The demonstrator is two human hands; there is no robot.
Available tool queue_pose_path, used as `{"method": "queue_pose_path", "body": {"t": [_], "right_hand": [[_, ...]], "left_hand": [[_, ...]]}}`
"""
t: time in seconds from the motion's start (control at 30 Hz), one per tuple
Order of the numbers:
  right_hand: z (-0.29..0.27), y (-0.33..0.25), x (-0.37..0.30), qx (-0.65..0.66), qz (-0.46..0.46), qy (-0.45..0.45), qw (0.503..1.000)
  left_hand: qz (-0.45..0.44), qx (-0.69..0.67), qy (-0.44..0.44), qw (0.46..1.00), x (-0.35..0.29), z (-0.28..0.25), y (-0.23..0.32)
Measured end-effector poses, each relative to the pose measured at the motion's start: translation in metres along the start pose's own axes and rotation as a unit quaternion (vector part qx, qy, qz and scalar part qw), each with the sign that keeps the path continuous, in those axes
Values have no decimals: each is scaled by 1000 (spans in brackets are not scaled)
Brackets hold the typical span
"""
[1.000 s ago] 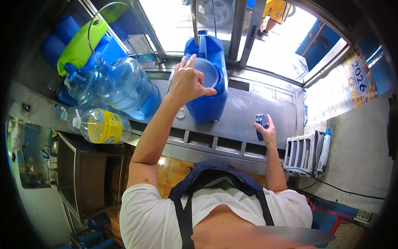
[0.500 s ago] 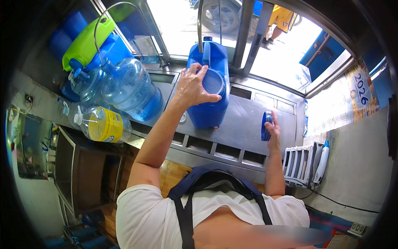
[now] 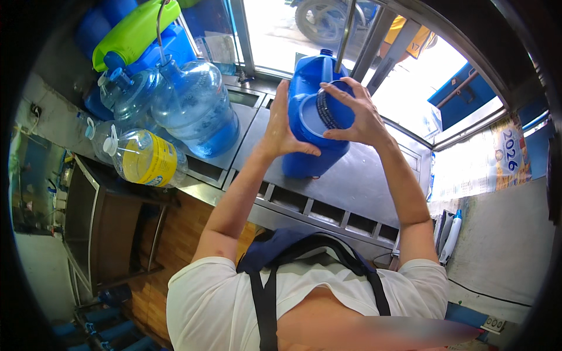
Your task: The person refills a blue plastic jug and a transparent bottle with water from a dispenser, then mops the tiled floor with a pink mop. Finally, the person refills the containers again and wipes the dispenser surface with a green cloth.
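A blue plastic water container (image 3: 305, 165) with a handle and a wide round mouth (image 3: 310, 116) stands upright on the metal counter. My right hand (image 3: 362, 116) grips a blue screw cap (image 3: 325, 109) by its edge, thumb on one side and fingers on the other. The cap is tilted over the right part of the mouth; I cannot tell whether it touches the rim. Along the container's left side is my left hand (image 3: 277, 127), thumb and fingers spread and nothing held between them.
A large clear blue water bottle (image 3: 196, 111) under a thin metal tube stands to the left, with a yellow-labelled bottle (image 3: 155, 159) nearer me. A green container (image 3: 126, 38) lies behind them. Slots line the counter's (image 3: 357, 181) front edge. A window frame (image 3: 404, 58) bounds the far side.
My right hand has brought the cap from the right over to the container's mouth. My left hand has moved off the mouth to the container's left side.
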State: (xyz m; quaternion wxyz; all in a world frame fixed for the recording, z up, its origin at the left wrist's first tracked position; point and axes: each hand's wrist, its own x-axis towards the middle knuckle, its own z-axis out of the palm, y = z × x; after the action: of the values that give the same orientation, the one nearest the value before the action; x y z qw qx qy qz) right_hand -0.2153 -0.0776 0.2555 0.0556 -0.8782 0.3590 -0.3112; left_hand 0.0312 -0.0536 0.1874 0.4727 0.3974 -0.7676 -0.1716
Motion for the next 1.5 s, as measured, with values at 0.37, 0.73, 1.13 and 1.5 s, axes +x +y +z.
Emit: {"method": "queue_pose_path", "body": {"t": [0.37,0.73,1.13,1.5], "right_hand": [[16,-17,37,-51,-77,-193,977],[47,-80,43,-239,230,-100,938],[1,-37,25,-17,397,-18,917],[35,-82,-42,235,443,191,844]], "left_hand": [[-133,-181,-85,971,-42,22,-55],[-119,-153,-40,980,-47,29,-53],[-5,-19,81,997,12,38,32],[-141,-60,41,987,60,-55,-89]]}}
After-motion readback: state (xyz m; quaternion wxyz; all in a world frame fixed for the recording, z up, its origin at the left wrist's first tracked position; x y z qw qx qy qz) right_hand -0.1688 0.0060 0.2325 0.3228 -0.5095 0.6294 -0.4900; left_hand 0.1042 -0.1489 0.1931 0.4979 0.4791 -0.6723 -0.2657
